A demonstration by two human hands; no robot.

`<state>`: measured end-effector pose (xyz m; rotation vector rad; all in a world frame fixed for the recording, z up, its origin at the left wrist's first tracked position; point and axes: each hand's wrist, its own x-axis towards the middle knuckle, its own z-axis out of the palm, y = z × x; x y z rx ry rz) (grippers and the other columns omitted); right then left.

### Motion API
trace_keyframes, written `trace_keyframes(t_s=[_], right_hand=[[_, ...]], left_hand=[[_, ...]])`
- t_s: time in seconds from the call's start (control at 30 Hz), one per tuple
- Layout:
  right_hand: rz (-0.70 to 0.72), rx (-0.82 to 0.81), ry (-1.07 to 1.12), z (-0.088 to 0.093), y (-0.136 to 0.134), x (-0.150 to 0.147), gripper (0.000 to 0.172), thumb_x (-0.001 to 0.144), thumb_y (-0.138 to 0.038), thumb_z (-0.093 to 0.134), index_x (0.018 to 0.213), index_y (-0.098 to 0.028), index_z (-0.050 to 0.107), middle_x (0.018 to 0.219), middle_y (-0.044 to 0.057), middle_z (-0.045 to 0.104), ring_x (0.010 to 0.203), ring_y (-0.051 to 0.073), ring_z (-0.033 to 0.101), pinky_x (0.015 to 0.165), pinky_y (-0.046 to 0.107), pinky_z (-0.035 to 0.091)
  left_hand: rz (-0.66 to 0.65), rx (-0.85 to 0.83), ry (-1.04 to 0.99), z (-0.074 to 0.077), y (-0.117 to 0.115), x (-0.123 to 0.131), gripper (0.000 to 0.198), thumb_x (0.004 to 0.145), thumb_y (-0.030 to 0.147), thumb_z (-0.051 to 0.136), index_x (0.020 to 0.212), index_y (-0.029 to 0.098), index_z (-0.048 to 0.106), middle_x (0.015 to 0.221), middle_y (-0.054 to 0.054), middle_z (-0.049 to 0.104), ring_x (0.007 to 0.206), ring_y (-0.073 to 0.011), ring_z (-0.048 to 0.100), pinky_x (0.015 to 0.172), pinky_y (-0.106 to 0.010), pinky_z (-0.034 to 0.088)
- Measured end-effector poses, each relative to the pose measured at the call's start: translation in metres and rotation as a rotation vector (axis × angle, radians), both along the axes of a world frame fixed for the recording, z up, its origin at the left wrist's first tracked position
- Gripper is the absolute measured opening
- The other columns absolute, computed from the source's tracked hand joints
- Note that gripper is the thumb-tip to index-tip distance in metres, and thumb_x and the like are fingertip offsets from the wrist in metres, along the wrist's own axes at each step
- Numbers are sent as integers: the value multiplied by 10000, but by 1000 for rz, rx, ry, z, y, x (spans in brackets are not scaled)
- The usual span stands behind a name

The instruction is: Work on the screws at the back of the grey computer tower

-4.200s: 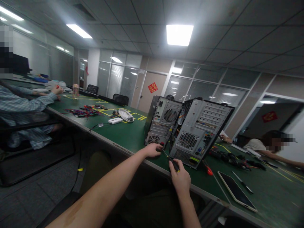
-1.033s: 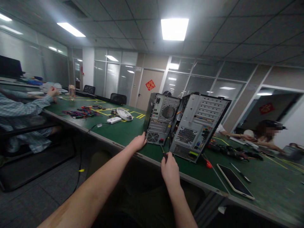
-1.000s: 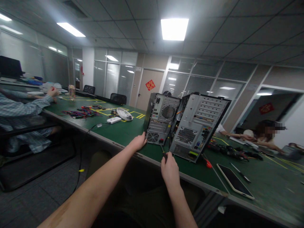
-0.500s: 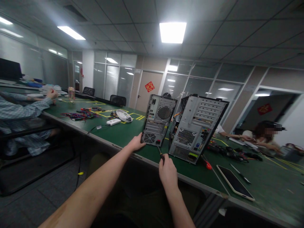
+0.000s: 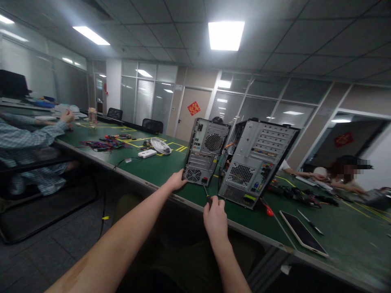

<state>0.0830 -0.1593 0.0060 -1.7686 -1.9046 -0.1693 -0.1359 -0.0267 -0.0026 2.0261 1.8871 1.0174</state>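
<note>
A slim black and silver computer tower (image 5: 204,158) stands upright on the green table with its rear panel facing me. My left hand (image 5: 176,180) is closed around the tower's lower left edge, its fingertips partly hidden behind the case. In my right hand (image 5: 215,215) is a dark-handled screwdriver (image 5: 208,196), slanting upward. Its tip is at the bottom of the rear panel, just below the red switch near the right corner; whether it sits in a screw I cannot tell. A larger computer tower (image 5: 253,165) stands close on the right.
A red-handled tool (image 5: 269,211), a phone (image 5: 302,232) and a pen-like tool (image 5: 310,222) lie to the right. Black cables (image 5: 301,196) are behind them. Leftward are a white oval grille (image 5: 161,145), a white power strip (image 5: 147,154) and coloured wires (image 5: 106,142). People sit at both sides.
The view has tilted slightly. The screwdriver tip has shifted a little upward, against the tower's lower edge. My left hand keeps its place on the case.
</note>
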Motion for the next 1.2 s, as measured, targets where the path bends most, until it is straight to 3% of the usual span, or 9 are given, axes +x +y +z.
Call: trace_keyframes(t_s=[0.2, 0.4, 1.2], right_hand=[[-37, 18, -13, -1, 1, 0, 212, 1030, -260, 421, 1203, -192, 522, 1068, 64, 551, 763, 166, 684, 594, 252, 420], [-12, 51, 3, 0, 1, 2, 161, 1026, -251, 437, 1123, -201, 555, 1076, 53, 549, 760, 158, 668, 600, 256, 406], [16, 91, 74, -4, 4, 1, 133, 1016, -206, 480, 1109, -180, 571, 1039, 58, 556, 779, 154, 643, 607, 244, 378]], left_hand=[[12, 6, 1, -1, 2, 0, 660, 859, 309, 690, 1451, 141, 453, 1355, -185, 641, 1256, -298, 621, 1055, -368, 468], [12, 0, -1, -1, 3, 0, 635, 857, 313, 689, 1429, 145, 472, 1329, -182, 658, 1247, -299, 627, 1039, -366, 476], [27, -30, 31, 3, -2, 2, 615, 878, 320, 669, 1432, 142, 471, 1335, -170, 657, 1234, -288, 634, 1024, -336, 481]])
